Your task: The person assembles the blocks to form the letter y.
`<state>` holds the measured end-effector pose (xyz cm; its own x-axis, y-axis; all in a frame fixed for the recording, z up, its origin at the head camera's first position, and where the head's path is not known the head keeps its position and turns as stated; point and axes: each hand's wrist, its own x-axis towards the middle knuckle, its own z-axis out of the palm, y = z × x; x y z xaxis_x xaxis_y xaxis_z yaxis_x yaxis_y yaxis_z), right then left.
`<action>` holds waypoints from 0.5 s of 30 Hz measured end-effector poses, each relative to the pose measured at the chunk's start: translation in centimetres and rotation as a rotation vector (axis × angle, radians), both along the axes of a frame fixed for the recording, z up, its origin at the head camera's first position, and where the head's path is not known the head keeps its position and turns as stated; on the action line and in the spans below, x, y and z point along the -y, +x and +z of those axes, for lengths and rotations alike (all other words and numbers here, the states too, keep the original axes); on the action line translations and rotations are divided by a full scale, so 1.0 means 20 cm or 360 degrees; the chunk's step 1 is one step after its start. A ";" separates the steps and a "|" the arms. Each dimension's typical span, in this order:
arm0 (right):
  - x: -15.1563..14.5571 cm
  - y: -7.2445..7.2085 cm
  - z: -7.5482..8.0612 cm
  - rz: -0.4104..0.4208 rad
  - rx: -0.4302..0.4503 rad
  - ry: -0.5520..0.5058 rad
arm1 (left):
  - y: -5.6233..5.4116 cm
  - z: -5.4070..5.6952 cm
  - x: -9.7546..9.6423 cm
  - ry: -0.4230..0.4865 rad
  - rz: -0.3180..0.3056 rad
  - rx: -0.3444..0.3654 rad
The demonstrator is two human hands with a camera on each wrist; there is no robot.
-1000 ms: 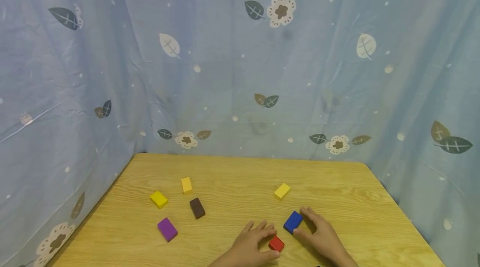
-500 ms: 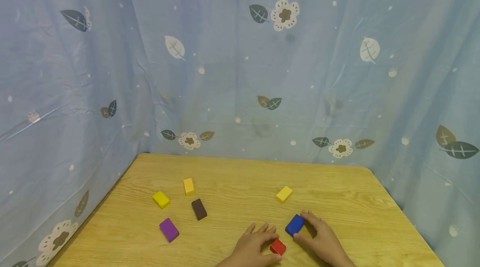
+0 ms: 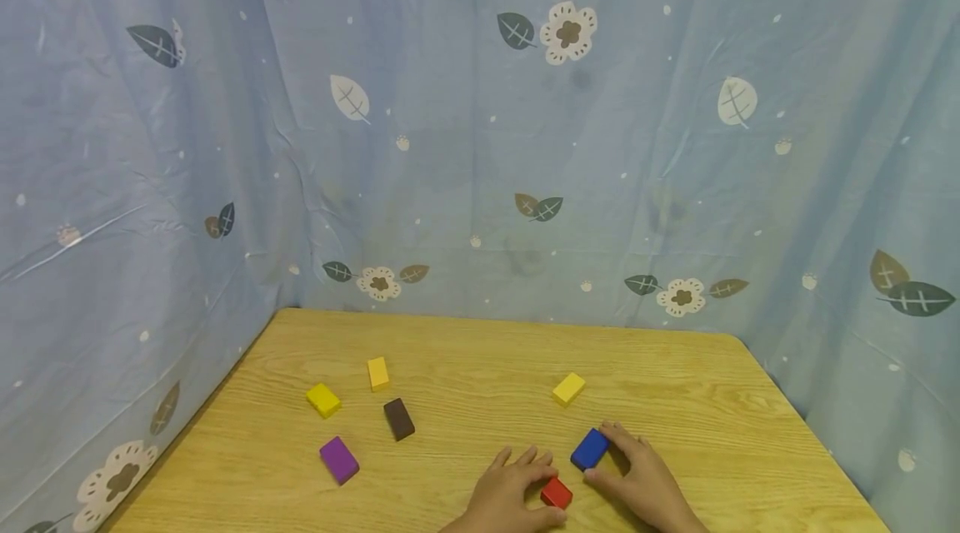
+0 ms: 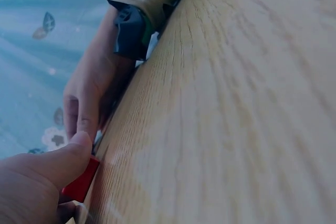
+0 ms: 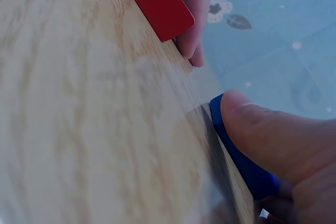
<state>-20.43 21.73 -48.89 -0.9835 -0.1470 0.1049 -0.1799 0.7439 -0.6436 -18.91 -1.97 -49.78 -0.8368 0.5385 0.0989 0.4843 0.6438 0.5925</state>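
My left hand (image 3: 506, 493) pinches a red block (image 3: 557, 494) near the front of the wooden table, thumb on its near side and fingers on its far side. To the right, my right hand (image 3: 641, 479) has a blue block (image 3: 590, 450) between thumb and fingertips. The two blocks lie close together but apart. In the left wrist view, the left thumb covers part of the red block (image 4: 81, 182). The right wrist view has the right thumb along the blue block (image 5: 244, 166), with the red block (image 5: 160, 6) and left fingers beyond it.
Behind the hands lies a pale yellow block (image 3: 568, 389). Over on the left are a purple block (image 3: 339, 460), a dark brown block (image 3: 399, 419), a bright yellow block (image 3: 323, 400) and an orange-yellow block (image 3: 378, 374). A blue patterned curtain (image 3: 450, 141) encloses the table (image 3: 480, 358).
The head view has shifted slightly, so everything sits a little further right and lower. Both hands and all the blocks keep their places on the table.
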 end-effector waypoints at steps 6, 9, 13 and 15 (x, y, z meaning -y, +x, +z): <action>0.01 0.01 0.00 0.0002 -0.0047 0.0006 | 0.00 0.00 0.00 -0.0016 0.0011 -0.0036; 0.01 0.00 0.00 0.0001 -0.0051 0.0003 | 0.00 0.00 0.00 -0.0015 0.0010 -0.0044; 0.01 0.01 0.00 0.0003 -0.0042 -0.0012 | 0.00 -0.01 0.00 -0.0012 0.0010 -0.0041; 0.01 0.01 0.00 0.0004 -0.0036 -0.0022 | 0.00 -0.01 0.00 -0.0020 0.0007 -0.0049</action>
